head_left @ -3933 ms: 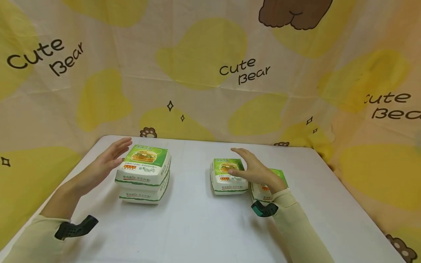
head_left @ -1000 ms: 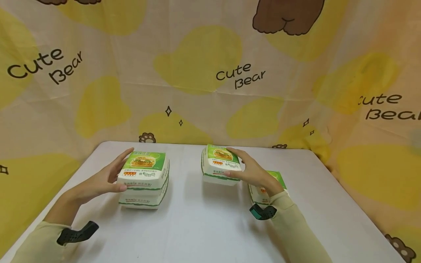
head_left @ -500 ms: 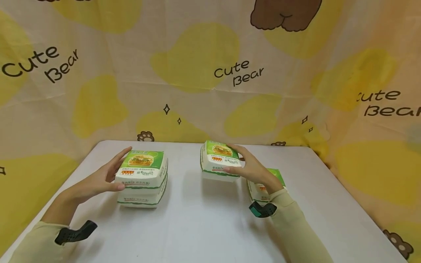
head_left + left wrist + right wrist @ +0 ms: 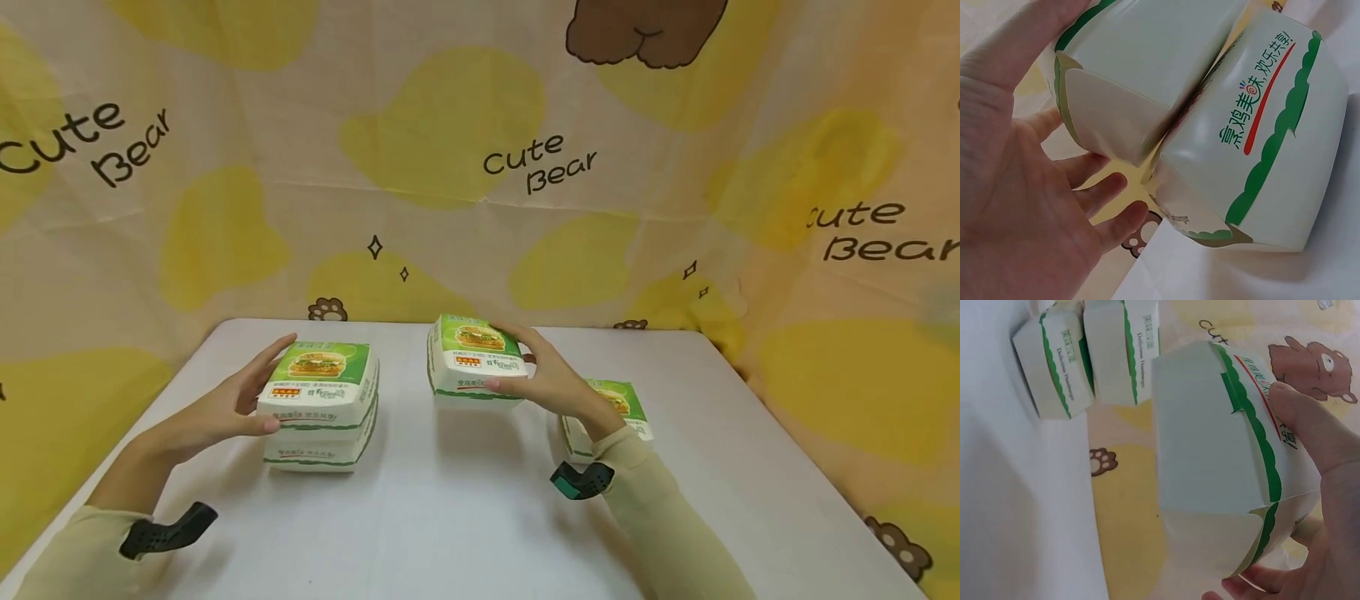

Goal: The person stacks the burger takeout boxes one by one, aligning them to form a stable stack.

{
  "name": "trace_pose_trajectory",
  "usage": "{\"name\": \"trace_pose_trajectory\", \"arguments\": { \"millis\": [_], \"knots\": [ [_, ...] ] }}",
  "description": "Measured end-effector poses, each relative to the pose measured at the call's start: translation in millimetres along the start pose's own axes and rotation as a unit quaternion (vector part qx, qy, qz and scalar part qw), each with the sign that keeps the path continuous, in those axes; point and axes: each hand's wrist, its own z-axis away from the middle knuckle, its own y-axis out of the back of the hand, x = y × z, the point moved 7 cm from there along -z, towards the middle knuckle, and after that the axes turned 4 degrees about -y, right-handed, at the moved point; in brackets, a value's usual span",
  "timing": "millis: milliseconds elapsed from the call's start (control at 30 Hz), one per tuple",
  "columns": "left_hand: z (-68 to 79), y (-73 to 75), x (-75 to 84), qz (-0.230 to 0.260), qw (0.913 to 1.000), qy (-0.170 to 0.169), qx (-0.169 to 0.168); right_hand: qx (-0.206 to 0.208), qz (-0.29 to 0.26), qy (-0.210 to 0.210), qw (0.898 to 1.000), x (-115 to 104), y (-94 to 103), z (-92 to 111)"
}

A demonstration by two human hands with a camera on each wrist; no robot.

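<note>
Two white-and-green burger boxes stand stacked on the left in the head view. My left hand (image 4: 213, 408) holds the upper box (image 4: 318, 383) at its left side, thumb at the front corner and fingers behind. Below it, the lower box (image 4: 311, 454) rests on the table. My right hand (image 4: 555, 383) grips another burger box (image 4: 480, 362) by its right side, raised above the table and slightly tilted. Its plain underside and green scalloped edge show in the right wrist view, with the thumb (image 4: 1297, 409) on the printed front.
A fourth burger box (image 4: 622, 404) sits on the white table (image 4: 420, 517) behind my right forearm, partly hidden by it. A patterned cloth backdrop (image 4: 420, 150) rises at the table's far edge. Black devices are strapped on both wrists.
My right hand has taken hold of the middle box, lifted it and carried it left toward the stack. My left hand's thumb has come down to the upper box's front corner.
</note>
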Motion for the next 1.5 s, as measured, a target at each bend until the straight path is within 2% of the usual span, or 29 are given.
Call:
{"name": "trace_pose_trajectory", "arguments": {
  "millis": [233, 433, 867, 1233, 1500],
  "knots": [
    [3.0, -0.8, 2.1, 0.049, 0.9986, -0.007, -0.015, -0.017, -0.022, 0.026, 0.999, -23.8, -4.7, -6.7],
    [3.3, 0.9, -0.4, 0.040, 0.9991, 0.008, -0.013, -0.037, -0.042, 0.034, 0.998, -37.7, -11.8, -10.2],
    [5.0, 0.3, -1.6, 0.030, 0.9995, -0.002, -0.011, -0.044, -0.050, 0.033, 0.997, -70.8, -29.4, -18.8],
    [2.3, -0.5, 0.8, 0.039, 0.9990, -0.014, -0.015, -0.053, -0.037, 0.054, 0.996, -104.1, -64.9, -37.9],
    [0.4, 0.3, 0.8, 0.050, 0.9982, -0.026, -0.020, -0.021, 0.016, 0.023, 0.999, -114.9, -92.5, -55.1]
  ]
}}
